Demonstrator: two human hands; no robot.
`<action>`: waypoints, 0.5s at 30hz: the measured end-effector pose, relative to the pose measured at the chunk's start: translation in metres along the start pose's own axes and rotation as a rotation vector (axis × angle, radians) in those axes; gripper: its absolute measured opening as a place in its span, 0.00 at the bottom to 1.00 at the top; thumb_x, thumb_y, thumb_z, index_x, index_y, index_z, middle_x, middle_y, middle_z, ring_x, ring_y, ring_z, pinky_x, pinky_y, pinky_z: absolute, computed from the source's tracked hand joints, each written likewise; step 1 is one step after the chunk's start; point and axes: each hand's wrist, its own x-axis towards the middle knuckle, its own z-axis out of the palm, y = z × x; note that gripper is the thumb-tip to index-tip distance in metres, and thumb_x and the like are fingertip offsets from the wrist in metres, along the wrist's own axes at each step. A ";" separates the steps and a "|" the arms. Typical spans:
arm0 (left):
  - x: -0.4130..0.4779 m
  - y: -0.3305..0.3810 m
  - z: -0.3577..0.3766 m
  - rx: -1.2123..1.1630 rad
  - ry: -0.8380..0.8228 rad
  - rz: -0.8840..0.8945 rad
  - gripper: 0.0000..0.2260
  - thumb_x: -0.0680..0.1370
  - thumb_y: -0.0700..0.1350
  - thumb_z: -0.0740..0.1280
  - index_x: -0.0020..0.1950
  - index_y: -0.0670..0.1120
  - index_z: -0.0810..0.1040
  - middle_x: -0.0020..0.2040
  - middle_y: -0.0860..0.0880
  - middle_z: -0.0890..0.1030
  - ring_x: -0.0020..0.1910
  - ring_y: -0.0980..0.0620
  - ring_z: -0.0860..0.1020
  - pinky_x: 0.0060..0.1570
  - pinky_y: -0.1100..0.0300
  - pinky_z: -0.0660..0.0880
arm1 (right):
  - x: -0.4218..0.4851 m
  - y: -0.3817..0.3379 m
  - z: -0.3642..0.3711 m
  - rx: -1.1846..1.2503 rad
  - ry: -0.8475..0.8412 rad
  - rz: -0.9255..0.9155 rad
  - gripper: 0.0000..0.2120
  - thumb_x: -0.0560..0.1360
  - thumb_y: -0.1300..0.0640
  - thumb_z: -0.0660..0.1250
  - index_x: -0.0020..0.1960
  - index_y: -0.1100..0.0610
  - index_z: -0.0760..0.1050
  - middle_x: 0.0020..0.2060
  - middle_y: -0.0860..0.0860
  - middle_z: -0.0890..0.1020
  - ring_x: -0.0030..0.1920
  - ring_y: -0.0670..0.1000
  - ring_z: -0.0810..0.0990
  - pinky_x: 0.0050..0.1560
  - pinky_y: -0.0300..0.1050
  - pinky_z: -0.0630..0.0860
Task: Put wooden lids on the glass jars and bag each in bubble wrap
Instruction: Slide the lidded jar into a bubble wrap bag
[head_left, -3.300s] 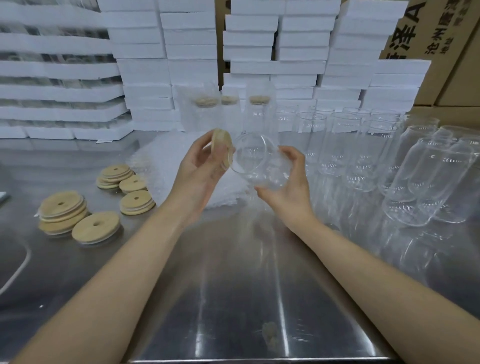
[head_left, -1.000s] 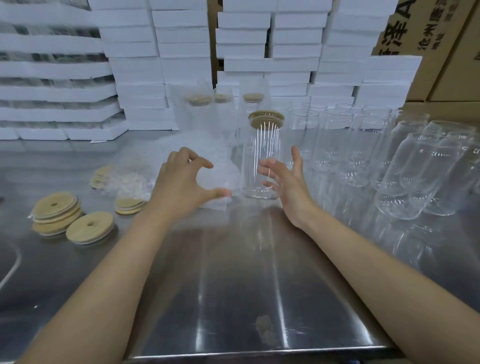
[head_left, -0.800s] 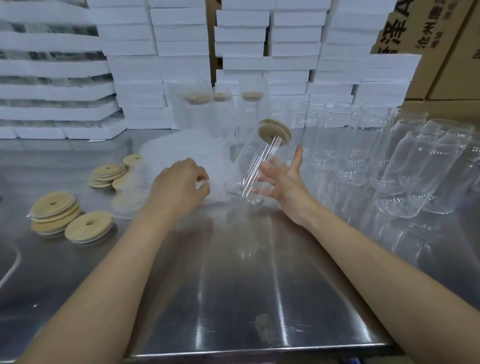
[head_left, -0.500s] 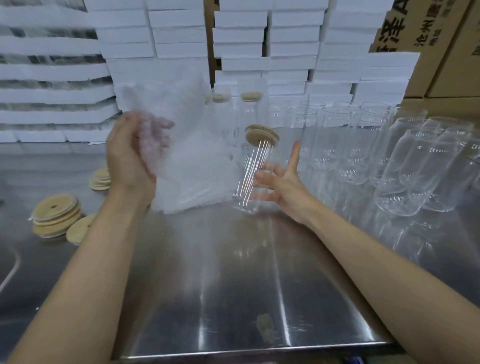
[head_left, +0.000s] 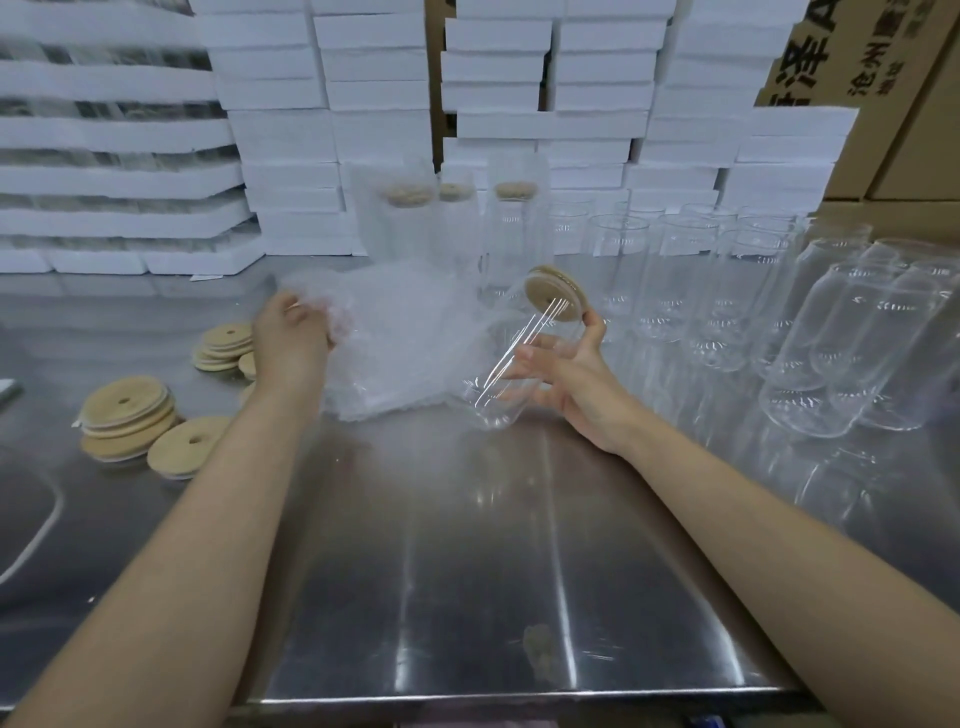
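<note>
Head view: over the middle of a brushed-steel bench (head_left: 467, 571), the right hand (head_left: 571, 379) holds a clear cylindrical glass jar (head_left: 493, 384) at a tilt. The jar's base is low toward the near left and its mouth is up toward the far right. A round pale wooden lid (head_left: 555, 299) sits on that mouth. The fingers curl round the glass, and the thumb is raised against the lid's rim. Whether the base touches the bench cannot be told.

Just left of the jar, the left hand (head_left: 291, 343) has its fingers clamped on the edge of a translucent white bubble-wrap bag (head_left: 332, 312). That bag lies over a heap of flat bubble-wrap bags (head_left: 405, 358) on the bench.

Toward the bench's left edge, loose wooden lids with centre holes (head_left: 130, 410) lie in small stacks. Near the back edge stand three lidded jars already in bubble wrap (head_left: 405, 223). Rows of empty glass jars (head_left: 727, 291) fill the right side. Stacked white foam boxes (head_left: 337, 130) rise behind the bench, with brown cardboard cartons (head_left: 893, 104) beyond the far right corner.
</note>
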 end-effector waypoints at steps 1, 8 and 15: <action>0.003 -0.004 -0.001 0.106 0.018 0.039 0.09 0.78 0.32 0.58 0.48 0.43 0.75 0.44 0.47 0.79 0.31 0.60 0.78 0.31 0.67 0.73 | 0.000 0.000 0.000 0.006 0.002 -0.001 0.41 0.65 0.61 0.75 0.66 0.42 0.53 0.56 0.58 0.73 0.45 0.58 0.81 0.45 0.57 0.81; -0.020 -0.002 0.003 0.841 0.074 0.845 0.20 0.76 0.33 0.62 0.68 0.41 0.70 0.66 0.39 0.67 0.62 0.44 0.69 0.62 0.52 0.68 | 0.000 -0.001 0.004 -0.038 0.082 0.008 0.47 0.65 0.58 0.79 0.69 0.43 0.50 0.56 0.57 0.73 0.48 0.60 0.82 0.45 0.56 0.82; -0.056 -0.017 0.040 1.085 -0.497 0.525 0.23 0.82 0.57 0.49 0.43 0.45 0.77 0.53 0.48 0.74 0.56 0.46 0.71 0.54 0.53 0.69 | -0.005 -0.006 0.006 -0.123 0.201 -0.049 0.42 0.69 0.57 0.77 0.70 0.37 0.53 0.59 0.58 0.73 0.45 0.55 0.84 0.43 0.60 0.83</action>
